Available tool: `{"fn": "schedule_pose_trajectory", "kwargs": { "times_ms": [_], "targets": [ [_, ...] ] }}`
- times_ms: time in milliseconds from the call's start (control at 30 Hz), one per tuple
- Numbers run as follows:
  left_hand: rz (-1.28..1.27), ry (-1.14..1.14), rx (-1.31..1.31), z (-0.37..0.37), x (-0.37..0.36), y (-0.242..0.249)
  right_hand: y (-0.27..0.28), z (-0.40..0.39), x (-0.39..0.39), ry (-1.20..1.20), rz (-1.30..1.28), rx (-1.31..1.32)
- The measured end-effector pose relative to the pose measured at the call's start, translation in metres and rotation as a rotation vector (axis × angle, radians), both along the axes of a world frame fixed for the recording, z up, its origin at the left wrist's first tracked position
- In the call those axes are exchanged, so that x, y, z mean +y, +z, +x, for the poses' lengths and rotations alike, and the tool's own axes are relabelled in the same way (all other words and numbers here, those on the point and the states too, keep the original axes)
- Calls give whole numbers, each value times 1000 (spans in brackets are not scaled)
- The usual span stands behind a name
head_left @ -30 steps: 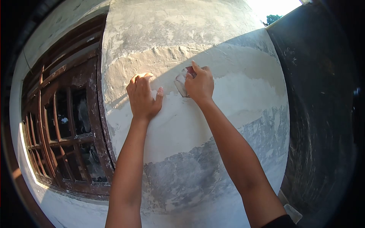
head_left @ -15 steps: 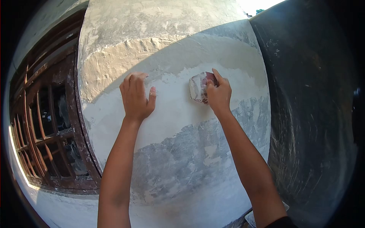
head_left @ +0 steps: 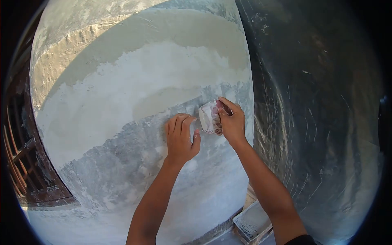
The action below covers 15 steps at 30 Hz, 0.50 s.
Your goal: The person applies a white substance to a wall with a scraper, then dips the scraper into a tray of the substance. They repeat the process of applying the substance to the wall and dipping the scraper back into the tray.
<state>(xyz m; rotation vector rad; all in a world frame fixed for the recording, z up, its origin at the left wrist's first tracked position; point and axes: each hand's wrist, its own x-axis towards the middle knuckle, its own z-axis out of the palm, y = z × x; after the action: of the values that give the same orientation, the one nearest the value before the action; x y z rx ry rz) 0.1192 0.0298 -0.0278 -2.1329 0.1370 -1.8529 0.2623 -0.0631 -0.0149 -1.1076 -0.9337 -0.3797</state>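
Observation:
My right hand (head_left: 232, 122) grips a putty scraper (head_left: 209, 117) by its reddish side, thumb across its face. White putty coats the scraper's flat blade, which is at the grey, rough part of the wall (head_left: 134, 151); whether its edge touches cannot be made out. Just left of the scraper, my left hand (head_left: 179, 136) holds nothing, its fingers bent slightly and thumb apart. White smears mark its fingertips. A band of smooth white putty (head_left: 102, 94) spreads across the wall above both hands, with a damp-looking darker patch (head_left: 163, 100) near its lower edge.
On the left is a dark wooden window frame (head_left: 45, 196) with bars. A dark, scratched sheet (head_left: 318, 102) hangs along the right side of the wall. Low down by my right forearm lies a putty-smeared tray (head_left: 253, 220).
The view has swung right and down, showing more of the dark sheet and the tray. Both hands are lower on the wall, and my left hand has come nearer to the scraper.

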Motion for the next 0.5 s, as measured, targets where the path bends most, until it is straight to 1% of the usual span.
{"fn": "schedule_pose_trajectory", "kwargs": {
  "times_ms": [33, 100, 133, 200, 300, 467, 500],
  "targets": [
    [-19, -9, 12, 13, -1, -15, -14, 13, -4, -8, -20, 28],
    [-142, -122, 20, 39, -4, -47, -43, 35, -18, -57, -75, 36],
    [-158, -126, 30, 50, -7, -64, -59, 48, -22, -62, -91, 47],
    [-286, -162, 40, 69, -18, -98, -94, 71, -29, -56, -119, 116],
    [-393, -217, 106, 96, -30, -153, -149, 100, -38, -43, -181, 186],
    [-592, -227, 277, 123, -50, -243, -244, 123, -53, -16, -254, 270],
    [-641, -222, 321, 127, -52, -263, -268, 130, -54, -47, -327, 295]
  ]
}}
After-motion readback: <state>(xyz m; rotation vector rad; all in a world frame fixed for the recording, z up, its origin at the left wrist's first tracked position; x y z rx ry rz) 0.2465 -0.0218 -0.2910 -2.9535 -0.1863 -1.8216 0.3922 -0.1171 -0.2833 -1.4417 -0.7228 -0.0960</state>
